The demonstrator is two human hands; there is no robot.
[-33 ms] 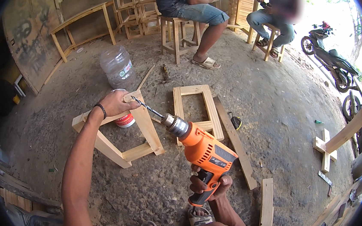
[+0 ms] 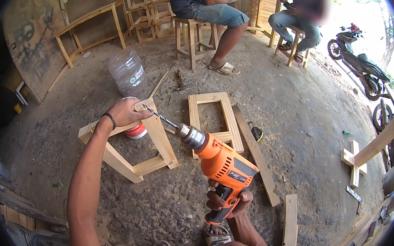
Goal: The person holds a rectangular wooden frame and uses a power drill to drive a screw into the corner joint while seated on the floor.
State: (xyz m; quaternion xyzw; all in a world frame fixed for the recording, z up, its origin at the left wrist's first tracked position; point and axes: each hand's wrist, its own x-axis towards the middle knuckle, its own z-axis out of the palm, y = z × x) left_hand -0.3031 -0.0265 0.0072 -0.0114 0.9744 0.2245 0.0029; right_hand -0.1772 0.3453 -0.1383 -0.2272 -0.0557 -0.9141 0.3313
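Head view shows the right hand (image 2: 242,205) wrapped around the grip of an orange drill (image 2: 224,163), its fingers about the trigger area, while the left hand (image 2: 127,112) is closed over the upper corner of a wooden frame (image 2: 160,137), close to the tip of the drill bit (image 2: 162,117); whether that tip touches the wood or only overlaps it from this angle, I cannot tell. The drill should feel heavy toward its metal chuck (image 2: 190,135), so a full grip low on the handle, wrist firm, would suit it; the bit looks hard and stiff, and is no place for fingers. The wooden frame, standing on the rough floor (image 2: 170,209), is probably light and rigid, with dry, grippy faces and square edges; it could tip or twist, and is best held by a rail well clear of the bit. Just behind it sits a red-and-white tub (image 2: 135,132), with a clear plastic bottle (image 2: 126,72) beyond. Rightward lie a second frame (image 2: 231,121) and a dark board (image 2: 257,156); farther off, two people sit on stools.
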